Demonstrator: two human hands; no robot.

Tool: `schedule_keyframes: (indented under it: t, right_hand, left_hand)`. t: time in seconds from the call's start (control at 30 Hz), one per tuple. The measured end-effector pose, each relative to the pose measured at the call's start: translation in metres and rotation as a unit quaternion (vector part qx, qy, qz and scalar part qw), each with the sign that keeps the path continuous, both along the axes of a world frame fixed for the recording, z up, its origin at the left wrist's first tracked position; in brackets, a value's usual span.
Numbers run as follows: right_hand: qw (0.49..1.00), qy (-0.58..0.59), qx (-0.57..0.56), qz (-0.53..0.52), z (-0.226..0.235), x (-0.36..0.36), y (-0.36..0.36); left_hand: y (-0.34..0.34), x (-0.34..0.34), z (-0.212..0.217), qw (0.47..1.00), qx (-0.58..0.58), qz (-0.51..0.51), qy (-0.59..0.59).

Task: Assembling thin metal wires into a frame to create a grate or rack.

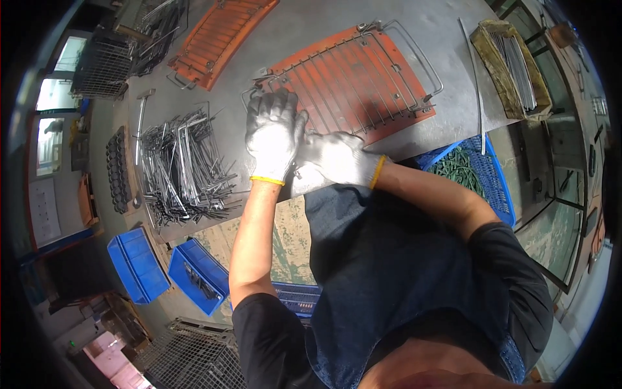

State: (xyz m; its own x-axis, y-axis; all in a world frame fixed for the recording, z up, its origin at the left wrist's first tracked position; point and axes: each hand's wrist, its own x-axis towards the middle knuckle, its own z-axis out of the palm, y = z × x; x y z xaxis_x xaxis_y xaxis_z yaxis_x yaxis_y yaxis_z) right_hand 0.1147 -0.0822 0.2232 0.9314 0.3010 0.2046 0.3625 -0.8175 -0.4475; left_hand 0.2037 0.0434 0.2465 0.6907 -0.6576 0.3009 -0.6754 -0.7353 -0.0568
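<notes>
On the metal table lies an orange plate [383, 83] carrying a grid of thin steel rods, with a bent wire loop at each end. My left hand [273, 133], in a white glove with dark fingers, is at the plate's near left corner, next to the small loop. Its fingers are curled, and what is under them is hidden. My right hand [337, 155], gloved alike, is beside it along the plate's near edge. Its fingers are bent in toward my left hand, and their tips are out of sight.
Left of my hands lies a tangled pile of bent steel wires [188, 165], with a hammer [141, 123] beside it. A second orange plate [223, 39] lies farther back. At right are a box of straight rods [512, 68] and a blue crate [495, 178]; blue bins [137, 266] stand lower left.
</notes>
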Motion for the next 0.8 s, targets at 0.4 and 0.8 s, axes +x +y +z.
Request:
schedule_keyframes:
  t: [0.4,0.8]
  right_hand:
    - [0.923,-0.070,0.298,-0.233,0.022,-0.062,-0.145]
    - [0.928,-0.098,0.104,-0.343,-0.046,-0.083,-0.175]
  left_hand:
    - [0.082,-0.020,-0.009,0.727,-0.348,0.271,0.527]
    - [-0.058,-0.043,-0.012,0.338,-0.597,0.128,0.716]
